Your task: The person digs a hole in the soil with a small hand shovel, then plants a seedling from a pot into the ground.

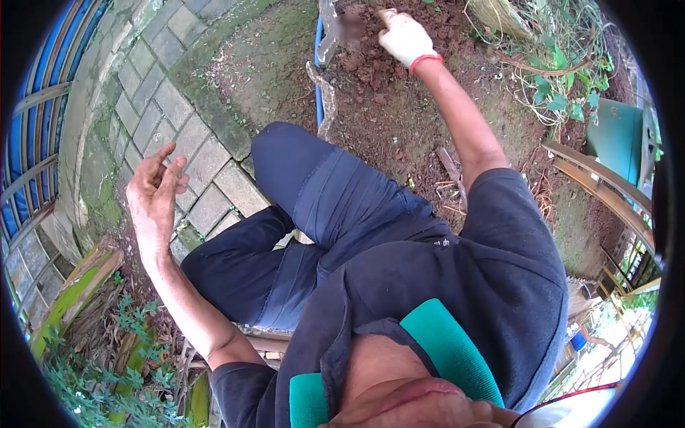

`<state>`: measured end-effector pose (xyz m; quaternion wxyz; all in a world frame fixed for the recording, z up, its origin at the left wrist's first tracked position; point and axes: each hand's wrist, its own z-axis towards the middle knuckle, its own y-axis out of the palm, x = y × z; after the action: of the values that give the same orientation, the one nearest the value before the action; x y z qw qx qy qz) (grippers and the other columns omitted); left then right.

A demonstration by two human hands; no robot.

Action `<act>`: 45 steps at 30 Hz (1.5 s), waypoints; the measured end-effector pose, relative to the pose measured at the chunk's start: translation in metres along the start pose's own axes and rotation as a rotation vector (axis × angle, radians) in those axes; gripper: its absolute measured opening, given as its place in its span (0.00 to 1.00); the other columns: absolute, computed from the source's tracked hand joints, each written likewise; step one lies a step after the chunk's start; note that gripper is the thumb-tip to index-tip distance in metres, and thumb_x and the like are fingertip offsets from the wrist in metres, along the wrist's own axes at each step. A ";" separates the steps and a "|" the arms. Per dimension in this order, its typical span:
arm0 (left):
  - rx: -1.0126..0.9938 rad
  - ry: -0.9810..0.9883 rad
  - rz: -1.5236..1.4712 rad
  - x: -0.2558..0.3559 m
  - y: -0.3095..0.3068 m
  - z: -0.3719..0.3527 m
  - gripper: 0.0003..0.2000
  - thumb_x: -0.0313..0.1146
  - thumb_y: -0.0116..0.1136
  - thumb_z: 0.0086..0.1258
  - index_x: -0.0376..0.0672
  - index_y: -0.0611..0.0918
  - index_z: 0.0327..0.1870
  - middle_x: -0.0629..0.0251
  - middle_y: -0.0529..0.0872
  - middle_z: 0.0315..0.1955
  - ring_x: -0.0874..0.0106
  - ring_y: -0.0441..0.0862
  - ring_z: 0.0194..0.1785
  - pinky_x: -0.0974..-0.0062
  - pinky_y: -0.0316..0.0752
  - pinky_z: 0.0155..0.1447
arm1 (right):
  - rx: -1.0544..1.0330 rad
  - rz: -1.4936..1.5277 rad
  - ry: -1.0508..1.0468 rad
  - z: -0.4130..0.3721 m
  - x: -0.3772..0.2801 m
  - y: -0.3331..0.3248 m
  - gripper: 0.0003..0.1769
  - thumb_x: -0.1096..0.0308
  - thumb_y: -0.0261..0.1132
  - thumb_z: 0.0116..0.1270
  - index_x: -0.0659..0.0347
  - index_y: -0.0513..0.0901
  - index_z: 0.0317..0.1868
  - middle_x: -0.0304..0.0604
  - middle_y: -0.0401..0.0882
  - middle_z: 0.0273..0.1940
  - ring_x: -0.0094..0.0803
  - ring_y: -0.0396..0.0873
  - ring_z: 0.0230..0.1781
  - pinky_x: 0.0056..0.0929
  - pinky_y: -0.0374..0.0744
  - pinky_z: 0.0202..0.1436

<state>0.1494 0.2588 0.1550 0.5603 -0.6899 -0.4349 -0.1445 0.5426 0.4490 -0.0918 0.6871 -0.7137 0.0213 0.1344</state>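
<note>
My left hand [155,192] is bare and hangs in the air over the paving bricks, left of my knee. Its fingers are partly bent and apart, and nothing is in them. My right hand [408,39] wears a white work glove with a red cuff. It is at the loose reddish-brown soil [371,68], fingers curled together, their tips brownish. Whatever they may hold is not clear. Left of the glove is a blurred brown patch. A blue pipe [319,100] runs beside broken pieces of grey edging [325,96] along the soil.
Paving bricks [171,107] lie to the left, with a blue-panelled fence [43,128] beyond. Vines [560,93] and a green panel [615,139] stand at right, near wooden slats [606,185]. Leafy plants [107,378] grow at lower left. My bent legs [321,192] fill the middle.
</note>
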 end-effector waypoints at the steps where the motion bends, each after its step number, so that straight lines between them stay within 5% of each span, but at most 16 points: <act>1: 0.001 -0.005 0.048 -0.003 -0.001 0.006 0.18 0.33 0.64 0.70 0.36 0.82 0.58 0.65 0.83 0.30 0.80 0.81 0.33 0.81 0.75 0.38 | 0.004 -0.002 0.004 0.003 -0.009 0.000 0.24 0.67 0.57 0.59 0.65 0.76 0.57 0.63 0.80 0.46 0.54 0.82 0.47 0.45 0.80 0.53; 7: -0.036 0.004 0.198 0.013 0.009 0.025 0.20 0.38 0.62 0.70 0.36 0.81 0.59 0.65 0.84 0.31 0.79 0.82 0.34 0.80 0.76 0.40 | -0.162 0.030 0.104 0.034 -0.063 -0.040 0.31 0.45 0.62 0.59 0.50 0.79 0.60 0.58 0.70 0.65 0.61 0.68 0.65 0.61 0.69 0.65; 8: -0.040 0.017 0.220 0.013 0.012 0.028 0.20 0.38 0.63 0.70 0.36 0.81 0.59 0.65 0.84 0.30 0.79 0.82 0.34 0.80 0.76 0.40 | -0.273 0.075 0.094 0.024 -0.072 -0.078 0.29 0.49 0.60 0.62 0.56 0.79 0.59 0.61 0.71 0.63 0.61 0.71 0.63 0.56 0.69 0.66; 11: -0.065 0.056 0.288 0.021 0.010 0.031 0.20 0.38 0.63 0.69 0.36 0.81 0.58 0.65 0.84 0.30 0.79 0.81 0.33 0.80 0.76 0.40 | -0.012 0.016 -0.117 -0.002 -0.033 -0.002 0.27 0.55 0.62 0.57 0.53 0.81 0.58 0.47 0.81 0.57 0.48 0.77 0.57 0.47 0.76 0.61; 13: -0.081 0.097 0.355 0.018 0.011 0.033 0.20 0.38 0.64 0.69 0.36 0.81 0.58 0.64 0.84 0.31 0.79 0.81 0.33 0.80 0.76 0.40 | -0.301 -0.076 -0.049 -0.039 -0.034 -0.025 0.27 0.54 0.61 0.58 0.51 0.80 0.59 0.43 0.78 0.60 0.50 0.73 0.60 0.46 0.73 0.65; 19: -0.127 0.069 0.233 -0.013 0.011 0.037 0.21 0.40 0.63 0.70 0.38 0.81 0.59 0.64 0.86 0.35 0.80 0.81 0.35 0.81 0.76 0.42 | 0.245 0.365 -0.049 -0.173 0.030 -0.037 0.27 0.50 0.65 0.59 0.55 0.81 0.56 0.53 0.79 0.56 0.57 0.75 0.57 0.50 0.74 0.63; 23: -0.110 0.030 0.209 -0.018 0.002 0.044 0.22 0.41 0.62 0.71 0.38 0.81 0.60 0.61 0.87 0.39 0.80 0.82 0.37 0.82 0.77 0.43 | -0.375 0.031 0.315 -0.262 0.075 -0.058 0.19 0.57 0.63 0.62 0.64 0.80 0.46 0.58 0.79 0.53 0.52 0.79 0.52 0.46 0.78 0.56; 25: -0.085 0.034 0.216 -0.019 0.001 0.047 0.22 0.42 0.61 0.71 0.38 0.81 0.61 0.59 0.87 0.41 0.80 0.82 0.37 0.82 0.77 0.43 | -0.490 -0.068 0.276 -0.310 0.075 -0.043 0.21 0.61 0.62 0.61 0.65 0.77 0.51 0.58 0.79 0.50 0.53 0.80 0.49 0.47 0.78 0.54; 31: -0.074 0.057 0.191 -0.020 0.001 0.048 0.22 0.42 0.62 0.70 0.36 0.81 0.59 0.61 0.88 0.41 0.78 0.84 0.36 0.80 0.80 0.44 | -0.167 0.039 0.217 -0.333 0.083 -0.018 0.27 0.64 0.61 0.60 0.63 0.72 0.61 0.58 0.78 0.48 0.55 0.80 0.46 0.47 0.79 0.52; 32: -0.069 0.064 0.201 -0.017 0.003 0.046 0.22 0.42 0.61 0.70 0.37 0.81 0.59 0.61 0.88 0.41 0.78 0.84 0.36 0.79 0.80 0.44 | -0.172 0.153 0.315 -0.317 0.075 -0.035 0.25 0.64 0.62 0.61 0.61 0.74 0.59 0.58 0.79 0.50 0.53 0.79 0.51 0.47 0.77 0.57; 35: -0.057 0.065 0.225 -0.014 0.004 0.042 0.22 0.42 0.61 0.69 0.38 0.81 0.60 0.62 0.88 0.41 0.78 0.84 0.36 0.79 0.80 0.45 | -0.124 0.728 0.400 -0.267 0.071 -0.079 0.29 0.66 0.66 0.56 0.61 0.76 0.60 0.48 0.83 0.43 0.40 0.83 0.35 0.36 0.82 0.44; 37: -0.038 0.066 0.227 -0.013 0.002 0.040 0.23 0.43 0.61 0.69 0.38 0.81 0.60 0.61 0.88 0.41 0.79 0.84 0.36 0.79 0.80 0.46 | -0.326 1.437 0.667 -0.238 0.083 -0.090 0.30 0.68 0.67 0.57 0.60 0.76 0.62 0.43 0.82 0.39 0.32 0.80 0.28 0.31 0.82 0.37; 38: -0.027 0.066 0.221 -0.014 0.001 0.039 0.23 0.43 0.61 0.69 0.38 0.81 0.60 0.61 0.88 0.41 0.79 0.84 0.36 0.79 0.80 0.46 | -0.369 1.435 0.903 -0.218 0.065 -0.094 0.24 0.70 0.65 0.61 0.63 0.76 0.59 0.42 0.81 0.36 0.29 0.78 0.26 0.29 0.80 0.34; 41: -0.004 0.068 0.217 -0.013 0.001 0.038 0.22 0.43 0.61 0.69 0.38 0.82 0.59 0.62 0.88 0.40 0.79 0.84 0.35 0.79 0.80 0.45 | -0.247 1.846 0.844 -0.235 0.040 -0.080 0.16 0.68 0.67 0.63 0.66 0.78 0.48 0.41 0.80 0.33 0.31 0.79 0.27 0.31 0.80 0.30; 43: 0.013 0.061 0.219 -0.016 0.001 0.036 0.22 0.43 0.61 0.69 0.38 0.82 0.59 0.63 0.88 0.39 0.80 0.84 0.35 0.79 0.80 0.45 | -0.375 1.850 0.847 -0.239 0.040 -0.038 0.11 0.68 0.66 0.63 0.65 0.79 0.42 0.42 0.80 0.30 0.31 0.79 0.25 0.33 0.80 0.31; 45: -0.002 0.052 0.228 -0.022 0.000 0.034 0.22 0.43 0.61 0.69 0.38 0.82 0.59 0.64 0.88 0.38 0.80 0.83 0.35 0.80 0.80 0.45 | -0.265 1.453 0.957 -0.248 0.035 -0.044 0.09 0.69 0.65 0.64 0.66 0.79 0.41 0.40 0.81 0.29 0.30 0.81 0.26 0.33 0.80 0.31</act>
<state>0.1266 0.2799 0.1287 0.5835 -0.7315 -0.3387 -0.0983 0.6259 0.2126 -0.0517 0.2604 -0.5774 0.7400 0.2264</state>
